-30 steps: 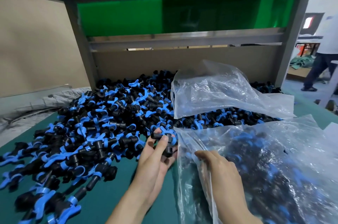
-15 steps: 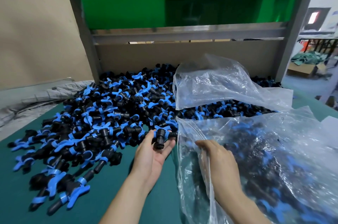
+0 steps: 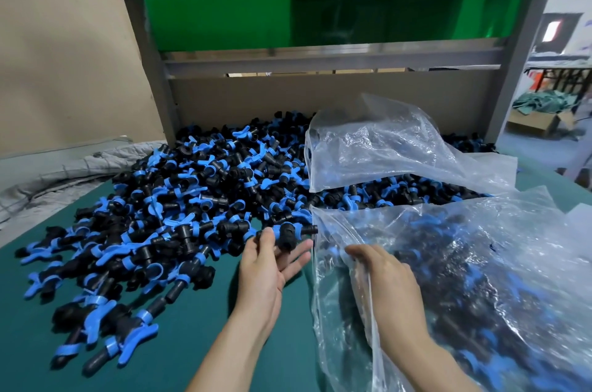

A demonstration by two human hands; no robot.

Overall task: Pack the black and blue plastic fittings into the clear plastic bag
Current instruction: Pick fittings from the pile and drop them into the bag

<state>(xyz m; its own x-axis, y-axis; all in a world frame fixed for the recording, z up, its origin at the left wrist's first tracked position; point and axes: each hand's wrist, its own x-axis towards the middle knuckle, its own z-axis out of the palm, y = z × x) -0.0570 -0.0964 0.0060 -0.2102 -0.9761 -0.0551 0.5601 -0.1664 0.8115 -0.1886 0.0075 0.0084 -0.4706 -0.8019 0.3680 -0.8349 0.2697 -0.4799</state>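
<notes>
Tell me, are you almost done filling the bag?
Not nearly. Done: the bag already holds lots, showing dark and blue through the plastic. In hand: the left hand holds one fitting right beside the bag's mouth, while the right hand grips the bag's edge. Left to do: a big pile waits on the table.

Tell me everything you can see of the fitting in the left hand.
The fitting is a short black plastic body with a blue collar and a black stub pointing right at the mouth of the clear plastic bag. The left hand holds it between thumb and fingers, beside the pile. Whether its tip touches the bag is unclear.
</notes>
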